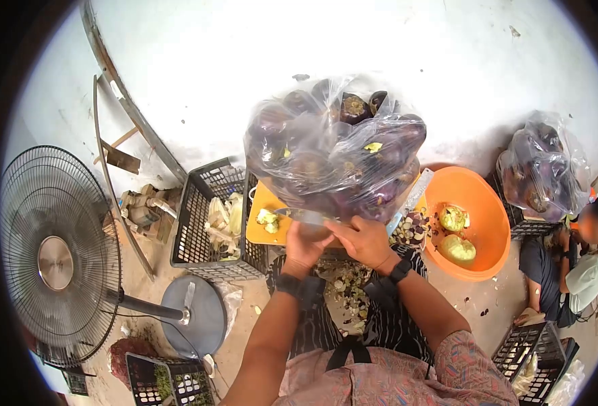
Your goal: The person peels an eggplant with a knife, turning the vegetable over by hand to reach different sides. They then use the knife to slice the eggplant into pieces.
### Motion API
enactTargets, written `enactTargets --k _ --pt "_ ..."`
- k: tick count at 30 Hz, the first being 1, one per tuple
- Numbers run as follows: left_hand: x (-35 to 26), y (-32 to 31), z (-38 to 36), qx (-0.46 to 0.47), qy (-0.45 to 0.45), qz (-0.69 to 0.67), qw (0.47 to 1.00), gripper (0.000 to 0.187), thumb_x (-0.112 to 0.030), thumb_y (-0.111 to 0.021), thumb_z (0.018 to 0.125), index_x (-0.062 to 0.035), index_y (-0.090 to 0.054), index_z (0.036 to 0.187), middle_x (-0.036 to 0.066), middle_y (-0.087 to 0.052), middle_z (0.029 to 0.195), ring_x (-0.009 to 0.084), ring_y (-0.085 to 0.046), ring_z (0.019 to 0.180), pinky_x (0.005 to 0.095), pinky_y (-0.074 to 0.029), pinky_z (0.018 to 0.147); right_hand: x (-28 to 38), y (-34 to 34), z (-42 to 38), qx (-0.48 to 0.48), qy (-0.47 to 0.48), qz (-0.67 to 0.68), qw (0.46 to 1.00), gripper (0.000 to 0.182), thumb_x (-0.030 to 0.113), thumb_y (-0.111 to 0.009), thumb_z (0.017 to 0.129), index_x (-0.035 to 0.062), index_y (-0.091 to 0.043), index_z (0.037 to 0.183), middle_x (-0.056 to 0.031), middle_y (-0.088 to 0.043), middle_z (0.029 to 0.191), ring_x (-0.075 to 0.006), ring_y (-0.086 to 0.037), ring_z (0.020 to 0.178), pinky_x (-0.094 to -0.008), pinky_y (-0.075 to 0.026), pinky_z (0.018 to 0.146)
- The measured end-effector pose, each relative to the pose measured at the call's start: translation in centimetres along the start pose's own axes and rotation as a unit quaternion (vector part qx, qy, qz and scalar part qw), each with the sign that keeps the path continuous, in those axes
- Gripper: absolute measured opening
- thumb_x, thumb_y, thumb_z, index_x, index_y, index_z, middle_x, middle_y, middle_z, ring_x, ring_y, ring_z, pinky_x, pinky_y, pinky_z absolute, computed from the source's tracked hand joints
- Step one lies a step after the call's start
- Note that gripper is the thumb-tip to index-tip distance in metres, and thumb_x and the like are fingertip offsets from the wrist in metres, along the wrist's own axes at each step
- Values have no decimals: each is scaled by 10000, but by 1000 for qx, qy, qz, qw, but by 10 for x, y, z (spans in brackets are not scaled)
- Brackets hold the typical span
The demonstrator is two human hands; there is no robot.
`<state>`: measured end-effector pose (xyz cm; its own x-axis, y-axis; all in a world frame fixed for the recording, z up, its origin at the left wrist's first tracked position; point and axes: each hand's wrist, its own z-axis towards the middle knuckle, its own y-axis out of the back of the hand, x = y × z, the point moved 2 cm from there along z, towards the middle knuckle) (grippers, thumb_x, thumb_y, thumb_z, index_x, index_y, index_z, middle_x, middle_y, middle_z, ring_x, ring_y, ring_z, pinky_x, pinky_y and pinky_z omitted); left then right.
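Clear bag of eggplants (pixel 336 159) over a yellow-orange board (pixel 257 229)

Item 1: the bag, bulging with dark purple eggplants, is set directly in front of the person; most of the board is covered by it. A pale green piece (pixel 267 218) is exposed at the board's left side.

Item 2: the left hand (pixel 307 245) and right hand (pixel 362 241) are placed close together at the bag's near edge. The left fingers are curled; the right fingers are bent narrowly toward them. Whether anything is gripped cannot be told. A black band is worn on each wrist.

Surroundings: pale scraps (pixel 223 222) are held in a black crate (pixel 194 247), left; 2 pale green rounds (pixel 456 233) are contained in an orange basin (pixel 463 177), right. Farther right, a 2nd bag (pixel 541 169) is stood near a seated co-worker (pixel 583 274).
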<state>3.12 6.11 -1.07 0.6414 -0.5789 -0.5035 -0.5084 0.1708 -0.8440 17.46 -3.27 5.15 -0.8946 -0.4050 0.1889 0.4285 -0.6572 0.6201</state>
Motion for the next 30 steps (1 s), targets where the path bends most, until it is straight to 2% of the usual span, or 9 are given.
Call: enactTargets --k 3,6,8,11,17,21,23,26,30 --pt "3 5 0 10 -23 8 1000 416 -480 -539 883 -128 -588 1098 61 -633 1080 256 -603 1028 472 -522 846 1 3 -3 -7 2 0 1000 428 167 -679 759 306 -655 1163 -31 -428 637 -230 -502 497 -346 -422 452" --pt "3 8 -1 16 -14 -50 999 394 -473 -526 893 -134 -597 1079 47 -642 1048 244 -616 998 447 -545 786 -2 2 -10 -9 -3 -16 1000 438 161 -684 754 313 -653 1164 -27 -426 635 -227 -504 497 -346 -421 448" --pt "4 1 -3 -13 -36 -40 998 368 -464 -511 904 -142 -605 1055 37 -651 1015 238 -630 959 417 -564 711 -4 2 -13 4 -10 -31 999 445 153 -691 750 315 -654 1163 -22 -432 634 -220 -510 501 -346 -423 446" --pt "7 -2 -3 -17 -39 -48 998 361 -464 -508 905 -146 -607 1043 38 -654 1020 237 -633 952 410 -566 702 -4 7 -14 15 -20 -28 999 420 165 -647 781 325 -638 1168 -31 -508 704 -226 -548 542 -346 -449 482" --pt "8 1 1 -34 -34 -52 997 372 -476 -516 899 -148 -603 1053 45 -654 1030 232 -633 953 421 -554 740 -3 3 -9 12 -12 -20 1000 414 181 -661 773 320 -641 1163 -23 -536 713 -220 -559 536 -341 -454 475" --pt "6 1 3 -41 -37 -27 998 372 -474 -518 899 -153 -598 1068 41 -656 1030 230 -634 953 425 -548 759 -2 -2 -4 -20 -11 -5 1000 401 171 -690 757 307 -668 1134 -17 -462 653 -211 -516 491 -336 -430 449" --pt "6 1 4 -39 -41 -23 998 380 -476 -520 896 -152 -594 1079 41 -656 1032 229 -633 957 423 -540 775 0 -1 -4 15 -29 -12 999 405 187 -666 769 313 -646 1153 -22 -544 717 -220 -587 565 -340 -471 494" --pt "7 -2 3 -31 -50 -11 998 396 -486 -519 891 -148 -593 1082 42 -651 1039 230 -629 959 417 -540 768 0 0 -4 -20 -16 -16 1000 374 172 -686 760 293 -680 1113 -21 -463 652 -215 -521 498 -337 -433 455" --pt "7 -3 1 -50 -57 -11 997 420 -502 -513 889 -142 -587 1093 45 -645 1049 234 -630 955 422 -545 738 -3 9 -11 2 -15 -37 999 369 168 -689 761 287 -682 1110 -22 -464 649 -214 -523 501 -336 -433 455"
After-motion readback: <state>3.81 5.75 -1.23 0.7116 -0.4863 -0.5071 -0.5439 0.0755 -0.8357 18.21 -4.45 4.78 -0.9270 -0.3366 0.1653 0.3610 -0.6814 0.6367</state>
